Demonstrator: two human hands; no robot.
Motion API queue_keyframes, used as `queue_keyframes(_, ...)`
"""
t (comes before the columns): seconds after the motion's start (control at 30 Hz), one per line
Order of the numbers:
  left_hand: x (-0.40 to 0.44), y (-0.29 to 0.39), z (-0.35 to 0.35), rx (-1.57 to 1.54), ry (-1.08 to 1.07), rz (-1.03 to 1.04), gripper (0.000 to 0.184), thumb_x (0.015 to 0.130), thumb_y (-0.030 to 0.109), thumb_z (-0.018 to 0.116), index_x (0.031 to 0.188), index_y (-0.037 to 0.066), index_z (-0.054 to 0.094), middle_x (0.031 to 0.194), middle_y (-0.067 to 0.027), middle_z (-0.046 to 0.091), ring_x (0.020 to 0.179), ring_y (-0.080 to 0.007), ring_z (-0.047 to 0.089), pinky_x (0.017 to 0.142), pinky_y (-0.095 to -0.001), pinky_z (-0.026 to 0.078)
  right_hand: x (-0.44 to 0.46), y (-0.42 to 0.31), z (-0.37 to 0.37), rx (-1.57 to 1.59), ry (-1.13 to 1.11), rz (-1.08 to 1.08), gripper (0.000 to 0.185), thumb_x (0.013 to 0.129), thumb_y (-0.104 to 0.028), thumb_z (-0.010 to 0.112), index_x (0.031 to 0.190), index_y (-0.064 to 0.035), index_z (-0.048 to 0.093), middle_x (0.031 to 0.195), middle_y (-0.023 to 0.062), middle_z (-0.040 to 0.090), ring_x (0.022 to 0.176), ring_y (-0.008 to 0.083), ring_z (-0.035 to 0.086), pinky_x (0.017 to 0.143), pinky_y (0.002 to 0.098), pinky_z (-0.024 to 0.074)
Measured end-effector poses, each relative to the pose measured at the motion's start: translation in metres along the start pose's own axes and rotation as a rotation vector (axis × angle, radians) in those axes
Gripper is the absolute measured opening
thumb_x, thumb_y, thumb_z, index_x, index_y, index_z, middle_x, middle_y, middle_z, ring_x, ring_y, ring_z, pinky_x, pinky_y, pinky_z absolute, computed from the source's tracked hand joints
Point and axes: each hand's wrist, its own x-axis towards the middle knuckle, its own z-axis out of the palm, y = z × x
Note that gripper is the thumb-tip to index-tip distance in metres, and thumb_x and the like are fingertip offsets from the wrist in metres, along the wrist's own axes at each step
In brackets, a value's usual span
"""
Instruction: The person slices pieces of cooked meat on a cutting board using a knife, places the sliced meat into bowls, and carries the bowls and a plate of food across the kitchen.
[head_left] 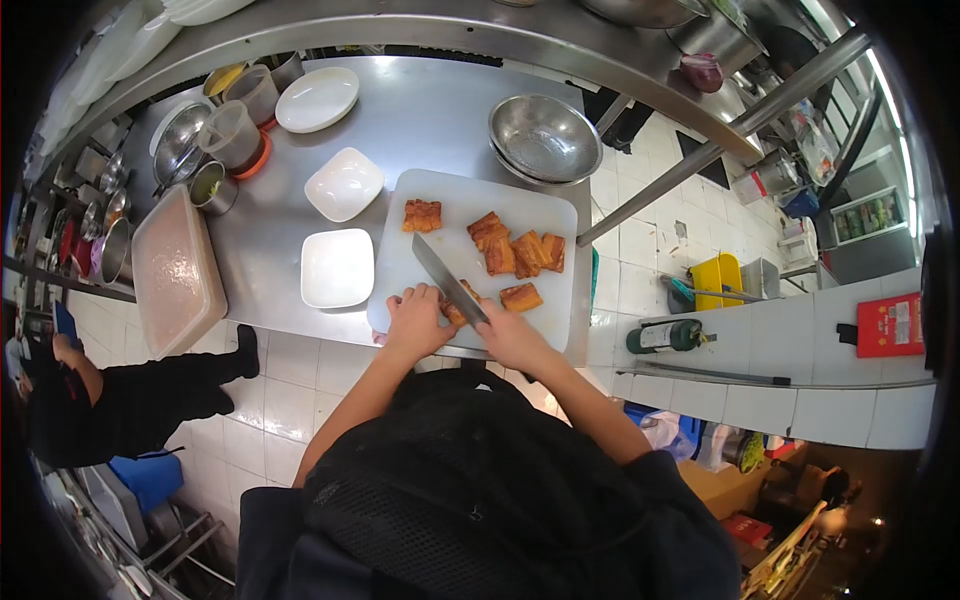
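My right hand [515, 336] is closed around the handle of a kitchen knife [446, 277]. Its broad blade points up and to the left over a white cutting board [420, 185]. Beneath the blade sits a browned piece of roast meat [455, 312], partly hidden by the knife and my fingers. With bent fingers, my left hand [415, 320] presses that piece from the left. Near the board's top left lies a scored chunk of roast meat [422, 215]. Several more pieces [498, 255] form a cluster to the right, and a lone piece [520, 297] rests below them.
Left of the board stand two white bowls [337, 270] [344, 184]. Stacked steel bowls [545, 138] are behind it. A covered tub [180, 270] and plastic containers [233, 137] occupy the left side. A metal post [655, 190] rises at right; another person [130, 400] is at left.
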Motion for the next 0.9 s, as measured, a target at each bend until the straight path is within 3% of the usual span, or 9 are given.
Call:
queue_keyframes(0.07, -0.004, -0.010, -0.019, -0.015, 0.119, 0.013, 0.055, 0.075, 0.035, 0.081, 0.117, 0.004, 0.065, 0.118, -0.0125, 0.062, 0.116, -0.0310, 0.057, 0.096, -0.0527, 0.035, -0.011, -0.002, -0.009, -0.057, 0.015, -0.021, 0.030, 0.100, -0.017, 0.056, 0.123, -0.0002, 0.047, 0.091, 0.0306, 0.069, 0.090, 0.0518, 0.066, 0.081, 0.0607, 0.0508)
queue_keyframes(0.1, 0.000, 0.043, 0.018, -0.169, 0.108, 0.016, 0.055, 0.075, 0.035, 0.081, 0.117, 0.004, 0.065, 0.118, -0.0125, 0.062, 0.116, -0.0310, 0.057, 0.096, -0.0527, 0.035, -0.057, 0.021, -0.059, -0.262, -0.021, 0.066, 0.030, 0.100, -0.017, 0.056, 0.123, -0.0004, 0.048, 0.089, 0.0295, 0.069, 0.089, 0.0513, 0.067, 0.079, 0.0599, 0.0514)
queue_keyframes(0.3, 0.018, 0.036, 0.009, 0.039, 0.074, -0.008, 0.059, 0.076, 0.038, 0.081, 0.120, 0.002, 0.065, 0.122, -0.0122, 0.061, 0.119, -0.0301, 0.055, 0.100, -0.0544, 0.035, -0.068, 0.001, -0.061, -0.346, -0.167, 0.145, 0.026, 0.098, -0.013, 0.054, 0.119, -0.0007, 0.047, 0.086, 0.0278, 0.069, 0.086, 0.0496, 0.067, 0.078, 0.0604, 0.0513)
queue_keyframes(0.43, 0.021, 0.034, 0.022, 0.019, 0.082, -0.043, 0.058, 0.075, 0.037, 0.081, 0.118, 0.002, 0.065, 0.120, -0.0120, 0.061, 0.119, -0.0301, 0.055, 0.099, -0.0544, 0.035, -0.058, 0.028, -0.042, -0.313, -0.188, 0.101, 0.025, 0.100, -0.014, 0.055, 0.117, 0.0007, 0.044, 0.088, 0.0304, 0.067, 0.085, 0.0523, 0.065, 0.075, 0.0611, 0.0488)
queue_keyframes(0.5, 0.021, 0.032, 0.023, -0.003, 0.128, -0.048, 0.057, 0.073, 0.037, 0.081, 0.116, 0.002, 0.066, 0.118, -0.0120, 0.061, 0.118, -0.0306, 0.056, 0.098, -0.0543, 0.036, -0.043, 0.045, -0.019, -0.185, -0.063, -0.002, 0.020, 0.098, -0.011, 0.053, 0.113, 0.0012, 0.046, 0.086, 0.0294, 0.068, 0.086, 0.0508, 0.067, 0.077, 0.0599, 0.0516)
queue_keyframes(0.7, 0.023, 0.037, 0.020, 0.011, 0.035, -0.047, 0.053, 0.076, 0.035, 0.080, 0.115, 0.002, 0.065, 0.119, -0.0121, 0.062, 0.120, -0.0302, 0.056, 0.099, -0.0558, 0.035, 0.018, 0.052, 0.012, -0.088, -0.002, -0.028, 0.025, 0.098, -0.012, 0.054, 0.117, 0.0038, 0.049, 0.091, 0.0319, 0.068, 0.092, 0.0514, 0.066, 0.081, 0.0604, 0.0509)
queue_keyframes(0.9, 0.017, 0.031, 0.028, 0.007, 0.115, -0.052, 0.059, 0.077, 0.034, 0.079, 0.122, 0.000, 0.062, 0.123, -0.0157, 0.060, 0.119, -0.0332, 0.056, 0.101, -0.0568, 0.036, -0.075, 0.062, -0.022, -0.140, -0.078, 0.082, 0.024, 0.100, -0.014, 0.055, 0.116, 0.0017, 0.049, 0.088, 0.0321, 0.068, 0.086, 0.0520, 0.067, 0.079, 0.0610, 0.0515)
